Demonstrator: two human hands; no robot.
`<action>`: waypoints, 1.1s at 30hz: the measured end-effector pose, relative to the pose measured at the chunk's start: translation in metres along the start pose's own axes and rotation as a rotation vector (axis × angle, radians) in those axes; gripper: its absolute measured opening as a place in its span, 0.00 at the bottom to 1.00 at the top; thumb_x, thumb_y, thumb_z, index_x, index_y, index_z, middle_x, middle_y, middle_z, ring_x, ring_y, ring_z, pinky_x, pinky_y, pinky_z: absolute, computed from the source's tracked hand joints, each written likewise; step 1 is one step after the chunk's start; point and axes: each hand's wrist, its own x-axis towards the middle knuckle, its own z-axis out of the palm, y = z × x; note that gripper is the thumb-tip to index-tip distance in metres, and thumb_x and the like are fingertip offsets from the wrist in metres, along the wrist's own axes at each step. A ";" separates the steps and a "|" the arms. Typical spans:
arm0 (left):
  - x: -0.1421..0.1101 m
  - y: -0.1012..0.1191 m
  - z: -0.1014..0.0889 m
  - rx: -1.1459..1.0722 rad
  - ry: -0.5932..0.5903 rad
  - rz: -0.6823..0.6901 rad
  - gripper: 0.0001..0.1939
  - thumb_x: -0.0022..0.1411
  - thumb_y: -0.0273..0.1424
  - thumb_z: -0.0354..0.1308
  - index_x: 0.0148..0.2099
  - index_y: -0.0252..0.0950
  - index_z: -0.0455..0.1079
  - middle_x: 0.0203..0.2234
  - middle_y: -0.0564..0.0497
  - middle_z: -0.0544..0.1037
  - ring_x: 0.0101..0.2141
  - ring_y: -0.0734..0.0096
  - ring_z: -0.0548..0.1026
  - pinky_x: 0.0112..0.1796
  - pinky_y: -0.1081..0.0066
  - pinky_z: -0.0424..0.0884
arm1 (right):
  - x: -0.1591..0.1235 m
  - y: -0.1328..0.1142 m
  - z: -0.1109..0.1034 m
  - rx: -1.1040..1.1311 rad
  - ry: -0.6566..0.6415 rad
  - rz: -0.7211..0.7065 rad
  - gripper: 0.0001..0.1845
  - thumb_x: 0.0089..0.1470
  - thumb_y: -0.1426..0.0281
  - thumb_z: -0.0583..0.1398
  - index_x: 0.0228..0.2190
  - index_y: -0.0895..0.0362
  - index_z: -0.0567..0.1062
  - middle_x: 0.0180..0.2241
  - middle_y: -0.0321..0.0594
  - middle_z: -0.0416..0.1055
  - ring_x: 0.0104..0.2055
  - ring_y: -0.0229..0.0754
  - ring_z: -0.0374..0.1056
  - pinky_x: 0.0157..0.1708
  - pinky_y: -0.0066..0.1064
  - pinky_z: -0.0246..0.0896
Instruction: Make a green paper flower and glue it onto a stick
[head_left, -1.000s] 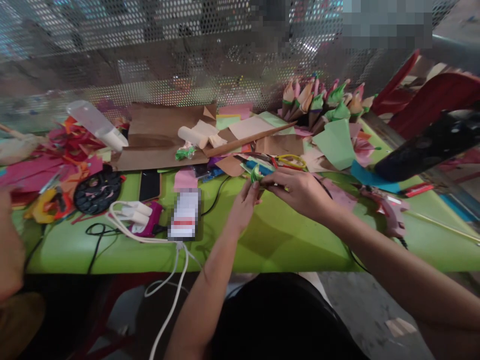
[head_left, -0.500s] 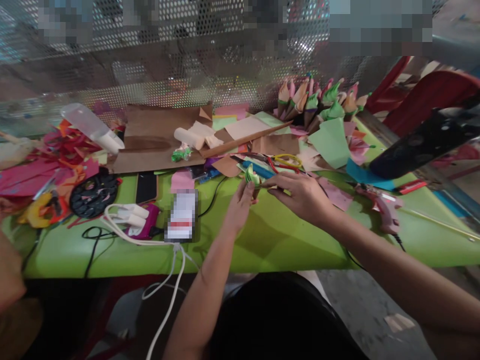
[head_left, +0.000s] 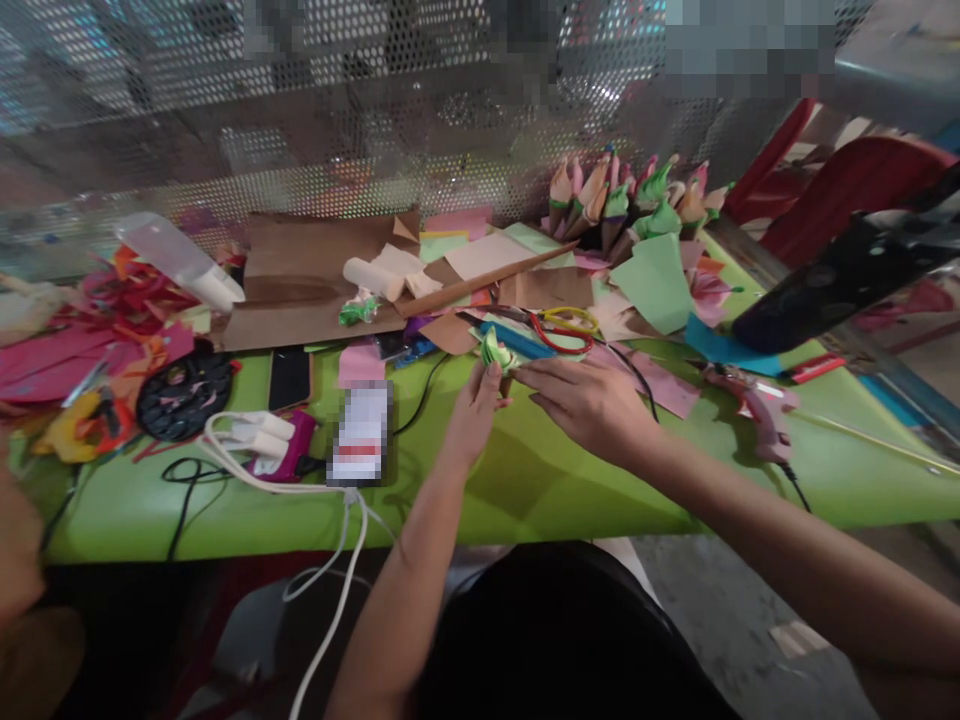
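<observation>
A small green and white paper flower (head_left: 495, 349) is held up just above the green table. My left hand (head_left: 470, 412) pinches it from below between thumb and fingers. From the right, my right hand (head_left: 592, 408) reaches to the same flower, its fingertips pressed together at the flower's edge. What lies between those fingertips is too small to make out. Just behind my hands are scissors with red and yellow handles (head_left: 576, 319) and a blue strip (head_left: 525, 342). Several paper flowers in brown cones (head_left: 615, 205) stand at the back.
A pink glue gun (head_left: 766, 412) and a dark bottle (head_left: 795, 290) are on the right. Left of my hands are a phone (head_left: 361, 430), a purple charger block (head_left: 281, 450) with white cables and a black round coil (head_left: 185, 390). Brown cardboard (head_left: 322, 260) and paper scraps fill the back.
The view has shifted slightly. My right hand's fingers have drawn closer together beside the flower, with its back turned more upward. My left hand keeps its hold on the flower.
</observation>
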 end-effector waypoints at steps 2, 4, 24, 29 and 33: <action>0.000 0.000 0.000 0.004 -0.002 0.003 0.25 0.67 0.51 0.56 0.59 0.43 0.72 0.60 0.45 0.74 0.56 0.57 0.75 0.52 0.60 0.77 | 0.000 -0.001 0.000 -0.009 -0.029 -0.004 0.19 0.64 0.75 0.55 0.52 0.56 0.79 0.51 0.48 0.80 0.44 0.48 0.78 0.41 0.36 0.72; 0.000 0.000 0.000 0.008 -0.004 0.002 0.25 0.67 0.50 0.56 0.59 0.43 0.72 0.61 0.46 0.74 0.56 0.58 0.74 0.51 0.61 0.77 | 0.000 -0.002 0.001 -0.006 -0.046 -0.002 0.19 0.64 0.75 0.56 0.52 0.56 0.79 0.50 0.49 0.79 0.44 0.48 0.77 0.41 0.36 0.72; 0.001 -0.001 0.001 0.279 0.020 0.093 0.18 0.69 0.40 0.52 0.55 0.39 0.73 0.45 0.45 0.81 0.43 0.62 0.77 0.45 0.64 0.75 | -0.004 0.003 0.002 0.031 -0.041 -0.028 0.22 0.62 0.78 0.57 0.55 0.55 0.78 0.54 0.46 0.78 0.48 0.48 0.78 0.44 0.37 0.74; 0.007 -0.008 0.003 0.453 0.080 0.150 0.16 0.70 0.37 0.50 0.53 0.37 0.72 0.39 0.46 0.81 0.40 0.63 0.77 0.41 0.66 0.75 | -0.004 0.008 0.001 0.023 0.008 -0.051 0.21 0.61 0.78 0.57 0.53 0.54 0.79 0.51 0.45 0.80 0.48 0.48 0.78 0.42 0.35 0.74; 0.008 -0.009 0.002 0.491 0.075 0.180 0.17 0.70 0.36 0.50 0.56 0.38 0.70 0.46 0.43 0.81 0.44 0.62 0.79 0.41 0.66 0.76 | -0.003 0.011 -0.003 0.047 0.042 -0.040 0.20 0.62 0.76 0.59 0.53 0.52 0.79 0.50 0.44 0.80 0.48 0.47 0.78 0.42 0.35 0.75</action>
